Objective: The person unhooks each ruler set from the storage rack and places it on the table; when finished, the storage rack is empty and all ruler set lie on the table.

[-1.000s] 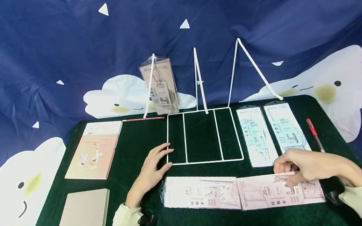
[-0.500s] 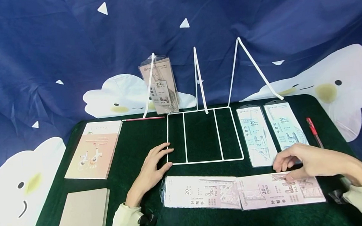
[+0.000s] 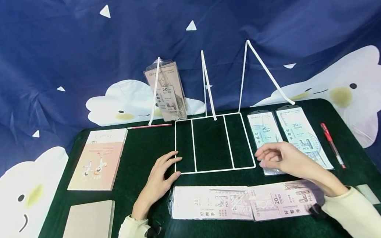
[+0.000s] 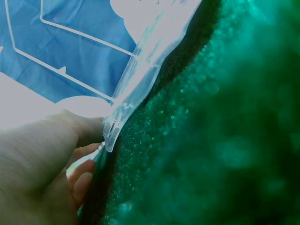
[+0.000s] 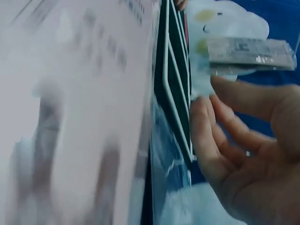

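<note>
In the head view, my left hand rests at the front left corner of a white wire rack, fingers over its left rod. My right hand, fingers loosely bent and holding nothing, is over the lower part of a blue ruler set. Another blue ruler set lies beside it, partly covered by the hand. Two pink ruler sets lie end to end in front: the left pack and the right pack, whose right end the sleeve hides. A grey-brown ruler set stands upright in the rack's left section.
Left are an orange-covered book and a plain beige book. A pink pencil lies behind, left of the rack. A red pen is at the right, with a pale flat block nearer the front. A blue curtain hangs behind.
My right hand has left the right pink ruler set and moved left and up over the blue ones. The pale block at the right has come into sight. My left hand stays put.
</note>
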A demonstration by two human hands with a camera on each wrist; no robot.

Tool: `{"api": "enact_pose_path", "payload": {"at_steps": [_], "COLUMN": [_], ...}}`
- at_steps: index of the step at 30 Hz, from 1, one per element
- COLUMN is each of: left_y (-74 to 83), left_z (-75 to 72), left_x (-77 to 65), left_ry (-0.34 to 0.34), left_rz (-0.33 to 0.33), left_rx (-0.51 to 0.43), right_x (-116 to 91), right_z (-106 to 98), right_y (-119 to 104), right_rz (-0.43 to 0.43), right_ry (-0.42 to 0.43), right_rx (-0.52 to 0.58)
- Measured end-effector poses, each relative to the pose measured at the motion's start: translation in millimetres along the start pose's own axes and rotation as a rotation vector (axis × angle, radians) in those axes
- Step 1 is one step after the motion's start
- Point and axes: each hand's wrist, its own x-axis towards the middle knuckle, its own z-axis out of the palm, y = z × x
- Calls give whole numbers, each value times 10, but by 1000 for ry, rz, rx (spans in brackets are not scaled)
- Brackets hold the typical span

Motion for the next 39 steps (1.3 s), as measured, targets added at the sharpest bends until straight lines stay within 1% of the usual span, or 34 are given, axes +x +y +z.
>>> {"api": "enact_pose_path", "payload": {"at_steps": [3,4,7,11,13,18,21,25,34,39], "left_y": [0,-1,-3,2,4,2,5,-1,1,22], "left_z": [1,3,1,-2,1,7,2,-2,-4,-90], "left_x": [-2,-2,-2,-5,-5,1,0,2,26,74], "left_ry": [-2,-3,-3,2,8,8,2,-8,-24,-55], "left_rz": [-5,-7,-12,-10,-2,8,-2,-17,-19,-52], "left_rx": [0,0,0,0,2,4,2,1,-1,-5], "right_x": [86,104,139,155,154,146,151,158,141,156], "right_z": [107,138,221,300,325,362,378,396,392,409], "right_y": [-57,-72,-99,-100,-91,-67,-56,-38,-12,-36], "right_rz": [64,76,85,96,100,101,101,117,148,135], "right_ry": [68,87,118,141,157,203,214,221,230,231], "right_rx": [-3,-22,-88,-142,-185,-334,-378,-387,-370,-365]}}
